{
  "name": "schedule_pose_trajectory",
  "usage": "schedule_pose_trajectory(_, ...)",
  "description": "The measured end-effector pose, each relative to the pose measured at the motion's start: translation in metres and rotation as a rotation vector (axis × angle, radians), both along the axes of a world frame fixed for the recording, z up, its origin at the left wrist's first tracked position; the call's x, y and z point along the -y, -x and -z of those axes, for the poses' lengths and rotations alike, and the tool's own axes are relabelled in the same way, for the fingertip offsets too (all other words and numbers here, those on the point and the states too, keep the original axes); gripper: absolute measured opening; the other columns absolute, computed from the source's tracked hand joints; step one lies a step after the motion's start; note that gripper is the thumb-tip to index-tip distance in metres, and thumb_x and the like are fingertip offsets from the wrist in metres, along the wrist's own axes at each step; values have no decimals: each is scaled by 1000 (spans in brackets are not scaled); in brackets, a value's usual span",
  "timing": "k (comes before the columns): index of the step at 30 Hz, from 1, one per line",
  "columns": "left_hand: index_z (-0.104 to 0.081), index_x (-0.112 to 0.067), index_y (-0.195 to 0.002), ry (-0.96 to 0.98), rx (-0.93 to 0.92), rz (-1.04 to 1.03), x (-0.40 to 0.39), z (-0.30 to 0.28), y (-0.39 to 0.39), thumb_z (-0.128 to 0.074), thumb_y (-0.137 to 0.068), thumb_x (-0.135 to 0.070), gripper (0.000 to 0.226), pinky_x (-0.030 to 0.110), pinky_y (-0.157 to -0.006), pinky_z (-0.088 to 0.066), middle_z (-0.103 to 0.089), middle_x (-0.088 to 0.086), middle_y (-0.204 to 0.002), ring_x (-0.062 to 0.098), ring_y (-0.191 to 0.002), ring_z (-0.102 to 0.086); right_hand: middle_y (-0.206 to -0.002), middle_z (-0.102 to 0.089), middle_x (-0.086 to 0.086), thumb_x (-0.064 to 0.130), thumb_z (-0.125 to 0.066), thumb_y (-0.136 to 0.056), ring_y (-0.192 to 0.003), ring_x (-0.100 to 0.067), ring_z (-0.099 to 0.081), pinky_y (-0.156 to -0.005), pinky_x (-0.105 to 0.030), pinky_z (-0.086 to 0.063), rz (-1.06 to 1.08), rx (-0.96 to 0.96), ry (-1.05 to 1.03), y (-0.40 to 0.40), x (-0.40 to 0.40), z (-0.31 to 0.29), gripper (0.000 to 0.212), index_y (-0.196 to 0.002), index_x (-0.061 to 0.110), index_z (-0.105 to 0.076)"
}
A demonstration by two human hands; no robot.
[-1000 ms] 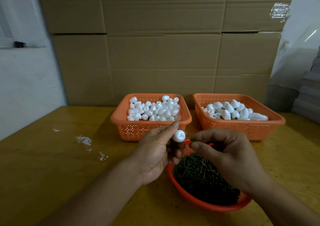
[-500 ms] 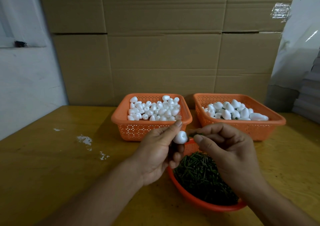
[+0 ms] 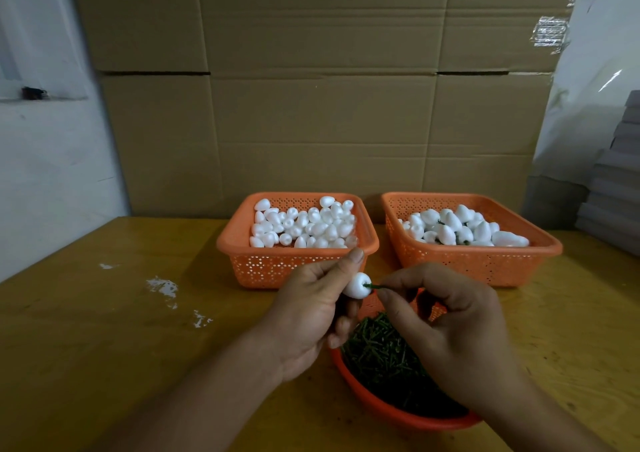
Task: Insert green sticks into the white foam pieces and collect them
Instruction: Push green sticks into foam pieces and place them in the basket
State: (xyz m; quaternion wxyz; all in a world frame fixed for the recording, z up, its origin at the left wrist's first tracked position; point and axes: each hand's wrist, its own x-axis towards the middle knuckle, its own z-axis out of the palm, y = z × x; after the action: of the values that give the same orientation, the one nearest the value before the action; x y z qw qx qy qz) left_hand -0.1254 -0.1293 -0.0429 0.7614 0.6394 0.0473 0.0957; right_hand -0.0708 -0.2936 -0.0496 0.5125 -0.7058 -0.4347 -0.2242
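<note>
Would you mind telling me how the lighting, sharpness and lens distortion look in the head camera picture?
Head view: dim, soft light, with glare only on the tape at upper right; wide-angle bending curves the table edge; centre sharp, the left hand holding the foam piece and the right hand pinching the green stick.

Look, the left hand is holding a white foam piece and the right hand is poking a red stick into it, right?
Not quite. The stick is green, not red. The head view shows the left hand holding the white foam piece while the right hand pushes the stick in.
</note>
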Motion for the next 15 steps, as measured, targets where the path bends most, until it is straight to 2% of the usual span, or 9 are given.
schedule_pose_trajectory(2, -66, -23, -64, -34, 28, -25, 1, 2, 0, -66, -76, -57, 36, 17, -35, -27, -48, 1, -53, 10, -38, -40, -75, -69, 11, 15, -77, -82, -69, -9, -64, -60, -17, -47, 25, 86, 40, 1, 0, -2, 8, -88, 20, -79)
schedule_pose_trajectory(4, -67, -23, -67, -83, 54, -49, 1, 3, 0, -67, -74, -60, 38, 16, -35, -27, -47, 1, -52, 10, -37, -40, -74, -68, 9, 10, -83, -81, -67, -8, -64, -58, -19, -48, 35, 108, 67, 1, 0, -3, 11, -88, 17, -79)
schedule_pose_trajectory(10, -72, -23, -73, -133, 141, -30, 1, 6, 0, -68, -75, -60, 37, 18, -37, -32, -50, -1, -53, 10, -41, -44, -72, -69, 12, 11, -80, -80, -62, -8, -63, -55, -15, -45, 68, 24, 100, 0, 0, -2, 8, -83, 19, -79)
schedule_pose_trajectory(12, -75, -21, -76, -102, 176, 30, 0, 5, 0, -75, -83, -49, 29, 21, -40, -35, -53, -1, -57, 11, -48, -47, -68, -68, 11, 14, -78, -81, -60, -11, -63, -53, -17, -44, 77, -37, 102, -1, 0, -2, 6, -81, 21, -78)
schedule_pose_trajectory(15, -78, -17, -84, -93, 234, 99, 0, 4, 1, -71, -85, -29, 13, 21, -46, -40, -55, 1, -65, 11, -55, -50, -64, -68, 10, 19, -74, -82, -56, -12, -62, -50, -17, -43, 67, -116, 74, -2, 0, -1, 6, -78, 22, -77)
